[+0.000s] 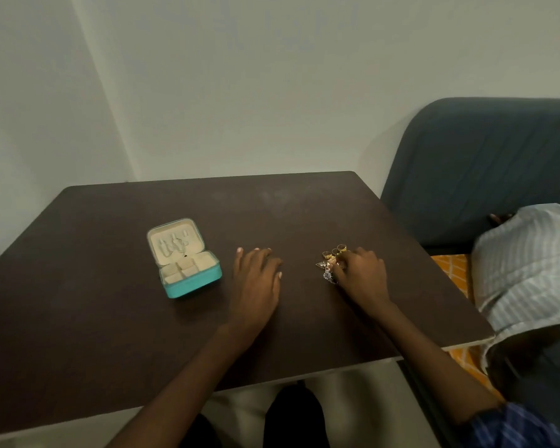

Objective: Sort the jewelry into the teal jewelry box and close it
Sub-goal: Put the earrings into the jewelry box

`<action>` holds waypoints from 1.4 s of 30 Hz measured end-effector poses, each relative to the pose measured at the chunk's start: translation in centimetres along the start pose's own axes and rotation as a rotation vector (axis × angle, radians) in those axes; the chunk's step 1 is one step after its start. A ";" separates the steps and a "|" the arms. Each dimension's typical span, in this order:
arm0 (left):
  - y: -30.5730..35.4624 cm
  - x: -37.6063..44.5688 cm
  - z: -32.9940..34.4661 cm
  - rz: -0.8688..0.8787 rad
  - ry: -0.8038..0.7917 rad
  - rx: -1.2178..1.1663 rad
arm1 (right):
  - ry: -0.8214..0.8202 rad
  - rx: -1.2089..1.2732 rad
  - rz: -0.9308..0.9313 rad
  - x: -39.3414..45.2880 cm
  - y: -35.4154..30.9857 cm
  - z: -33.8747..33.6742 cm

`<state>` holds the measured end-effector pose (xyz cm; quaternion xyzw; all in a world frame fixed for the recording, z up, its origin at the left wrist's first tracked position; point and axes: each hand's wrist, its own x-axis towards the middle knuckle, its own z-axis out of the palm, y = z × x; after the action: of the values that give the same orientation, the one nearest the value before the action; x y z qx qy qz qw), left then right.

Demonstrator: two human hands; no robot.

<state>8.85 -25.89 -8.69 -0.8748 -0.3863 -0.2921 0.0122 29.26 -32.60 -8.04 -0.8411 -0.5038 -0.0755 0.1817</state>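
The teal jewelry box (193,283) lies open on the dark table (110,302), left of centre. Its cream lid stands tilted back with a few pale pieces fastened inside, and its cream compartments face up. My left hand (256,279) rests flat on the table just right of the box, fingers spread, holding nothing. A small heap of jewelry (332,261), gold rings and a sparkly silver piece, sits right of centre. My right hand (362,273) is on that heap with fingertips curled onto the pieces; whether they pinch one is hidden.
A dark blue sofa (472,176) stands beyond the table's right edge. A person in a pale striped shirt (527,270) sits there, close to the table corner, on an orange patterned cloth (451,270). Walls close in behind and left.
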 end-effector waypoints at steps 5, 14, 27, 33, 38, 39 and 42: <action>-1.8 -0.9 -1.6 -0.102 0.147 0.108 | 0.015 -0.030 -0.016 -0.2 0.0 0.4; -6.4 -2.0 -3.1 -0.255 0.091 0.174 | 0.004 -0.057 -0.047 0.0 -0.2 0.5; -7.7 -4.5 -4.0 -0.230 0.033 0.155 | 0.004 0.389 -0.071 0.8 -1.3 -0.7; -7.5 -4.9 -4.4 -0.298 0.022 0.098 | -0.081 0.792 0.058 0.8 -2.8 -2.1; -7.3 -4.4 -4.9 -0.312 0.019 0.070 | -0.257 1.280 0.260 0.2 -4.3 -3.6; -7.3 -4.2 -5.1 -0.314 0.021 0.071 | -0.274 1.329 0.285 0.1 -4.5 -3.8; -7.4 -3.8 -5.4 -0.298 0.035 0.085 | -0.288 1.420 0.323 0.1 -5.2 -4.5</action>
<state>-0.93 -24.55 -7.69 -0.8013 -0.5236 -0.2891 0.0125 25.05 -32.07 -2.65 -0.5863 -0.3201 0.4073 0.6228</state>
